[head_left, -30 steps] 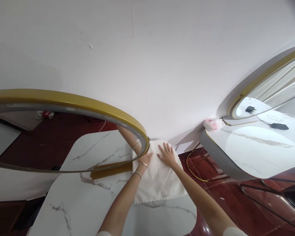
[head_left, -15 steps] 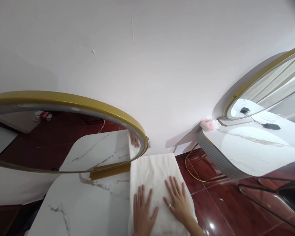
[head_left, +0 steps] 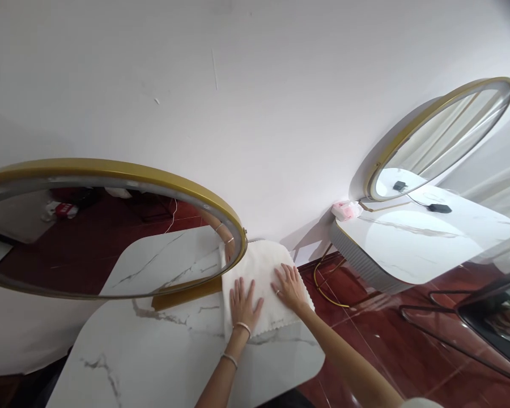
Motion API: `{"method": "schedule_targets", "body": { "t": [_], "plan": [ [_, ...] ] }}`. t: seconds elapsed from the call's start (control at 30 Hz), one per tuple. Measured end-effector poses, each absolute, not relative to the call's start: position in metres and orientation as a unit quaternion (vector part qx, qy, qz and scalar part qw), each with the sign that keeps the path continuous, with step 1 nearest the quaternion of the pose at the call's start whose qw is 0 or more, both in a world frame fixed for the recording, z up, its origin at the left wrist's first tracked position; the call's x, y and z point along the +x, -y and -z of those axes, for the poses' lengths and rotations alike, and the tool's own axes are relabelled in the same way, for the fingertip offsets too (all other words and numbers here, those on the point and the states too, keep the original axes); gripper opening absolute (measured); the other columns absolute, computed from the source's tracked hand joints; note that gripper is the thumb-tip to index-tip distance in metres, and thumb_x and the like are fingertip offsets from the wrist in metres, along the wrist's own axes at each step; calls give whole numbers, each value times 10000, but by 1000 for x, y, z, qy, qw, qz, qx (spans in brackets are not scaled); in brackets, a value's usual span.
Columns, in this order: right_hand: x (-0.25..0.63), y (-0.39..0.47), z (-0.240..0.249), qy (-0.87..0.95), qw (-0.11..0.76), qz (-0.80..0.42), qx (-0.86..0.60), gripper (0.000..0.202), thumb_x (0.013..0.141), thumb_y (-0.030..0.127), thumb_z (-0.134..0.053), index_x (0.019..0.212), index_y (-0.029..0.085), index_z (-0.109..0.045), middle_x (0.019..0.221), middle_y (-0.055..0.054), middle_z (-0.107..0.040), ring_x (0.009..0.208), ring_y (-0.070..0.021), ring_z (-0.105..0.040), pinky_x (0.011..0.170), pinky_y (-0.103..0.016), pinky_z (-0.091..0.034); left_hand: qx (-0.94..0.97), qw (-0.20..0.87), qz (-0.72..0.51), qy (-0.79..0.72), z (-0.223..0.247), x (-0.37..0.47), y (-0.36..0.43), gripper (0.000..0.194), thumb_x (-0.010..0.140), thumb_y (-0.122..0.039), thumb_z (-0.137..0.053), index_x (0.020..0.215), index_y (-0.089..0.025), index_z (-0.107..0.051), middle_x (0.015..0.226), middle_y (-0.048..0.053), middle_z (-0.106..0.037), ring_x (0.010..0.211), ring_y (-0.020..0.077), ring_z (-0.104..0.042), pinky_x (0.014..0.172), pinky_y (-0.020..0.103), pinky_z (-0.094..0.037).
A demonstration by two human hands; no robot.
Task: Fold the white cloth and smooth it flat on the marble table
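Observation:
A white cloth (head_left: pixel 259 263) with a scalloped edge lies flat on the right part of a white marble-patterned table (head_left: pixel 161 351), near the wall. My left hand (head_left: pixel 243 306) rests palm down on the cloth's left side, fingers spread. On the right side of the cloth, my right hand (head_left: pixel 291 288) also lies flat with its fingers apart and a ring on one finger. Neither hand grips the cloth; both touch it from above. Two bracelets circle my left wrist.
A gold-framed mirror (head_left: pixel 161 173) stands over the table's left back. To the right are a second marble-topped table (head_left: pixel 425 243) with its own round mirror (head_left: pixel 446 136), a pink-and-white tissue pack (head_left: pixel 347 210), and a black device (head_left: pixel 440 208). A black chair (head_left: pixel 471 309) stands on the red tiled floor.
Both hands have slid forward toward the wall with the cloth beneath them. The cloth's near edge now shows, with bare table in front of it. The view has shifted slightly right.

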State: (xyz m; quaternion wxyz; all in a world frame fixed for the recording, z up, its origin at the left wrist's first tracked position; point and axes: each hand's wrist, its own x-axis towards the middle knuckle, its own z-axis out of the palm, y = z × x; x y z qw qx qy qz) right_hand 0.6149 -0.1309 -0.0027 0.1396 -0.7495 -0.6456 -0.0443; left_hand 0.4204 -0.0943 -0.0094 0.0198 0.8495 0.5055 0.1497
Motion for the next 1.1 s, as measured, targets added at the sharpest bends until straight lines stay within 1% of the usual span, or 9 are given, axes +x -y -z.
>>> {"method": "schedule_targets", "body": {
  "t": [0.13, 0.3, 0.4, 0.57, 0.67, 0.73, 0.8, 0.93, 1.1],
  "plan": [
    [604, 168, 8, 647, 150, 62, -745, 471, 947, 435, -373, 1339, 210, -507, 1329, -109, -532, 1226, -260, -442, 1100, -461, -238, 849, 6, -163, -502, 13, 411, 114, 554, 866, -408, -533, 1398, -298, -422, 1531, 90, -300, 1404, 307, -267, 1111, 505, -268],
    [580, 239, 17, 686, 149, 118, -702, 628, 927, 497, -388, 1473, 204, -284, 1499, -117, -340, 1385, -289, -258, 1117, -528, -134, 850, -16, -180, -495, 21, 384, 175, 592, 873, -383, -514, 1436, -311, -348, 1554, 71, -243, 1414, 286, -250, 1114, 499, -273],
    [568, 268, 21, 692, 148, 124, -696, 672, 913, 497, -407, 1491, 204, -229, 1518, -121, -300, 1408, -300, -210, 1113, -540, -126, 847, -9, -184, -498, 29, 371, 206, 608, 864, -374, -521, 1441, -322, -336, 1572, 67, -182, 1412, 306, -249, 1103, 525, -295],
    [569, 270, 30, 682, 176, 128, -698, 615, 895, 521, -448, 1436, 241, -360, 1420, -110, -451, 1310, -291, -381, 1083, -517, -230, 816, 37, -233, -527, 26, 374, 184, 499, 904, -297, -453, 1402, -284, -419, 1586, 47, -118, 1422, 274, -231, 1110, 469, -336],
    [577, 249, 31, 659, 194, 101, -719, 496, 904, 509, -447, 1323, 249, -503, 1247, -94, -577, 1148, -257, -515, 1008, -440, -361, 806, 55, -248, -534, 17, 387, 138, 499, 914, -275, -427, 1412, -244, -404, 1584, 51, -134, 1440, 258, -173, 1149, 447, -282],
    [581, 233, 31, 649, 195, 87, -730, 476, 914, 497, -430, 1289, 224, -532, 1224, -109, -578, 1129, -257, -524, 972, -410, -405, 790, 63, -240, -561, 13, 394, 113, 536, 908, -300, -442, 1433, -224, -366, 1583, 66, -132, 1446, 265, -140, 1161, 462, -245],
    [582, 221, 30, 651, 197, 99, -726, 515, 921, 493, -410, 1340, 202, -480, 1324, -136, -509, 1224, -284, -463, 1001, -430, -388, 774, 69, -225, -588, 13, 396, 99, 570, 900, -338, -454, 1444, -205, -343, 1579, 89, -136, 1445, 274, -135, 1163, 484, -222],
    [574, 214, 30, 677, 188, 130, -700, 644, 935, 472, -379, 1492, 198, -207, 1498, -155, -309, 1381, -312, -274, 1081, -496, -285, 768, 74, -211, -601, 17, 389, 99, 581, 900, -366, -452, 1449, -220, -332, 1580, 83, -134, 1446, 265, -133, 1167, 485, -202],
    [552, 223, 31, 695, 178, 115, -687, 692, 936, 485, -367, 1516, 231, -85, 1514, -138, -287, 1386, -301, -268, 1076, -485, -291, 765, 76, -215, -602, 20, 360, 107, 617, 893, -367, -473, 1470, -255, -282, 1584, 62, -101, 1446, 269, -134, 1160, 476, -221]
  ]
}}
